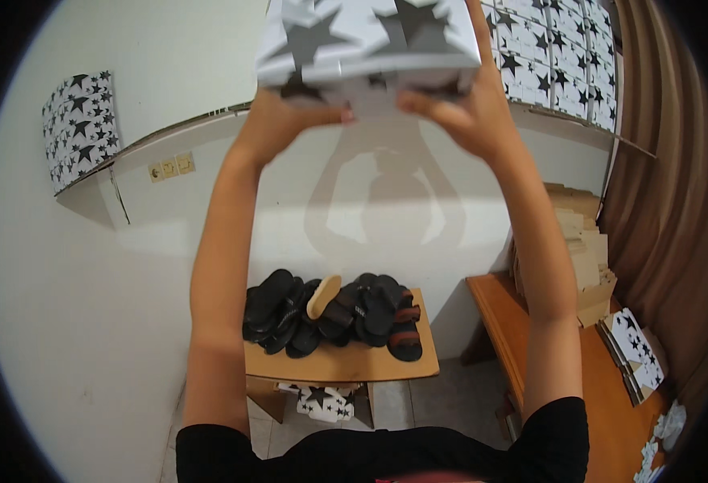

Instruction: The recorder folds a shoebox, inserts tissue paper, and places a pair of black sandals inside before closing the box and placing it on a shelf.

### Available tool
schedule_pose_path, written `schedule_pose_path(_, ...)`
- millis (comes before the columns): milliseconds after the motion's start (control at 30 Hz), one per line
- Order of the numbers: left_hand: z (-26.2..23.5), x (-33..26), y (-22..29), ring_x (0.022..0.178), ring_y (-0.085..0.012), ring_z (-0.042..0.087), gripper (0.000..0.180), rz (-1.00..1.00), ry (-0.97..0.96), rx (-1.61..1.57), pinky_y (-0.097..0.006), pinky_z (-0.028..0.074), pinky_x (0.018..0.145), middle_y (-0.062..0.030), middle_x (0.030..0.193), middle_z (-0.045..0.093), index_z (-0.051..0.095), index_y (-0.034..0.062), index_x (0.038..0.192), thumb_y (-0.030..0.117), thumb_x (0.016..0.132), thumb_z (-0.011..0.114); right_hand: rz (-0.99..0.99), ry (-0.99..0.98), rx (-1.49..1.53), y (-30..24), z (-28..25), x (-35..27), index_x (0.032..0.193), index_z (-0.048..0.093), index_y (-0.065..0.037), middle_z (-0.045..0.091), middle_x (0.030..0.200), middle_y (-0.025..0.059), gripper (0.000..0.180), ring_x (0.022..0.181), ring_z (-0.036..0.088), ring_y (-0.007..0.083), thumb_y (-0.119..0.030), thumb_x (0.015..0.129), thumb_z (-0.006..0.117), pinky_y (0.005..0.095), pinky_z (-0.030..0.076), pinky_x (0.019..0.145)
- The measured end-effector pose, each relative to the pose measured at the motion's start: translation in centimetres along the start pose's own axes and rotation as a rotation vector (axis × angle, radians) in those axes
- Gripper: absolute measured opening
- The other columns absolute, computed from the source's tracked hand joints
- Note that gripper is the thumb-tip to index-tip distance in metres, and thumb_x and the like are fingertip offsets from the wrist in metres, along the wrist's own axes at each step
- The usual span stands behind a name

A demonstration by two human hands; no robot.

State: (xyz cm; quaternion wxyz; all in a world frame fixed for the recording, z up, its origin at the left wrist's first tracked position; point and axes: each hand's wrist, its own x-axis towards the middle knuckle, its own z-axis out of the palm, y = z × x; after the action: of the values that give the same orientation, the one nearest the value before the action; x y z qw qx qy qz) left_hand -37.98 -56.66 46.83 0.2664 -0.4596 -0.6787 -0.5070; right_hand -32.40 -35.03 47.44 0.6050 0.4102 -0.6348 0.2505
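Note:
Both my arms are raised toward the wall, lifting a white box with dark stars [346,44] at the top of the view. My left hand [283,125] grips its lower left side, the thumb pressed along the near bottom edge. On the opposite side, my right hand [473,117] has its thumb under the bottom edge and its fingers up the side. The box's top is cut off by the frame. Behind it runs a wall shelf [178,123], partly hidden by the box and my arms.
Stacked star-patterned boxes [559,56] fill the shelf's right side; another stack [82,129] stands far left. Below, a small table [354,369] bears a pile of black sandals [277,310]. At right, a wooden desk [495,302] carries folded brown cardboard [587,258], beside a brown curtain [668,161].

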Motion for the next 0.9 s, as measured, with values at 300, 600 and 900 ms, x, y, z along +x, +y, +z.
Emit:
schedule_pose_path(300, -2.9, 14.2, -2.7, 0.113, -0.0226, 0.048, 0.070, 0.190, 0.106, -0.124, -0.036, 0.038, 0.099, -0.0116, 0.118, 0.050, 0.039, -0.0009, 0.124, 0.033, 0.073, 0.073, -0.179, 0.052, -0.269, 8.8, -0.3, 12.0, 0.134, 0.024, -0.014, 0.034, 0.132, 0.0301, 0.083, 0.124, 0.034, 0.0416, -0.033, 0.071, 0.074, 0.0453, 0.032, 0.101)
schedule_pose_path(600, -3.5, 20.9, -4.3, 0.116, -0.0290, 0.045, 0.097, -0.008, 0.056, -0.011, -0.042, 0.032, 0.101, -0.0191, 0.124, 0.044, 0.031, -0.0002, 0.129, 0.062, 0.065, 0.068, -0.043, -0.021, -0.355, 13.7, -0.8, 17.2, 0.134, 0.020, 0.010, 0.037, 0.128, 0.0342, 0.095, 0.122, 0.038, 0.0396, -0.047, 0.074, 0.067, 0.0384, 0.033, 0.101)
schedule_pose_path(900, -3.3, 25.2, -1.6, 0.098, -0.0241, 0.047, 0.079, -0.193, -0.020, 0.140, -0.040, 0.037, 0.089, -0.0161, 0.111, 0.050, 0.046, 0.0058, 0.128, 0.066, 0.078, 0.050, 0.068, 0.035, -0.467, 17.5, -0.8, 19.7, 0.133, 0.018, 0.014, 0.031, 0.132, 0.0354, 0.095, 0.126, 0.033, 0.0397, -0.053, 0.079, 0.059, 0.0372, 0.029, 0.104)
